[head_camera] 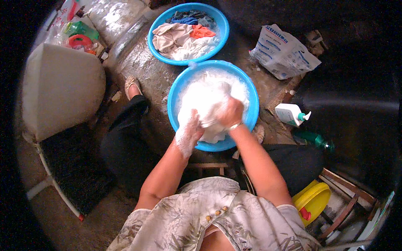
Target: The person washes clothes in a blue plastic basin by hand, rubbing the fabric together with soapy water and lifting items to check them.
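Observation:
White cloth [204, 97] lies bunched among suds in a blue plastic basin [255, 103] on the floor before me. My right hand [230, 112] is closed over the cloth at the basin's right side, slightly blurred, with a bracelet [235, 126] on its wrist. Lower left in the basin, my left hand [195, 125] holds the near part of the cloth, foam coating its back and wrist. Suds and glare hide the fingertips and the cloth's outline.
A second blue basin [226, 31] beyond holds beige, orange, white and dark clothes. To the right are a printed plastic bag [279, 53], a white pump bottle [287, 113] and a green bottle [311, 138]. A large pale container [62, 91] stands left; a yellow plastic item [314, 200] lies lower right.

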Motion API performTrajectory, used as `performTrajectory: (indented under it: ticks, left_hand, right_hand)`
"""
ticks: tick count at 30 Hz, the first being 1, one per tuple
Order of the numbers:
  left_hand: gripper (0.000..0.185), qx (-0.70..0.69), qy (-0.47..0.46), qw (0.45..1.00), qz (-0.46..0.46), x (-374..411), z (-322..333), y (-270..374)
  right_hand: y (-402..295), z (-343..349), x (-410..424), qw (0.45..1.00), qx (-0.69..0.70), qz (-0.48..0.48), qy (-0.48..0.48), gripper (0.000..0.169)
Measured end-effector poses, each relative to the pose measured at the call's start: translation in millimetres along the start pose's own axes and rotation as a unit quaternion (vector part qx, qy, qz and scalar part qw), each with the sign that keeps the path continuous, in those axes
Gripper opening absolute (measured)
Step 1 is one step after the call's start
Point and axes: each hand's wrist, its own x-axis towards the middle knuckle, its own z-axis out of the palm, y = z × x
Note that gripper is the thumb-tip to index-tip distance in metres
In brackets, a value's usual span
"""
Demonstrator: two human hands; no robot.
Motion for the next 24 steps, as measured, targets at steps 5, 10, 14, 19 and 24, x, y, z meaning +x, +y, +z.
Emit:
performTrajectory:
  ticks: [5,10,14,19,24]
  left_hand:
    - [0.049,-0.219,0.004,0.975,0.048,22,-14,-12]
    - [0.050,-0.352,-0.041,0.934,-0.046,22,-22,-24]
    - [0.053,-0.427,-0.100,0.889,-0.132,24,-17,-24]
    - [0.037,-0.344,-0.081,0.915,-0.195,12,-25,-12]
    - [0.024,0.214,-0.046,0.974,0.057,11,-23,-10]
  right_hand:
    - [45,-2,-46,0.998,0.012,0.007,-0.064,0.051]
    - [-34,-32,-16,0.947,0.309,0.073,-0.057,0.062]
    - [-47,-21,-5,0.994,0.053,0.011,-0.094,0.044]
    - [-108,-31,-21,0.983,0.081,-0.157,-0.046,0.006]
    - [-86,-8,-36,0.987,0.034,-0.156,-0.024,0.011]
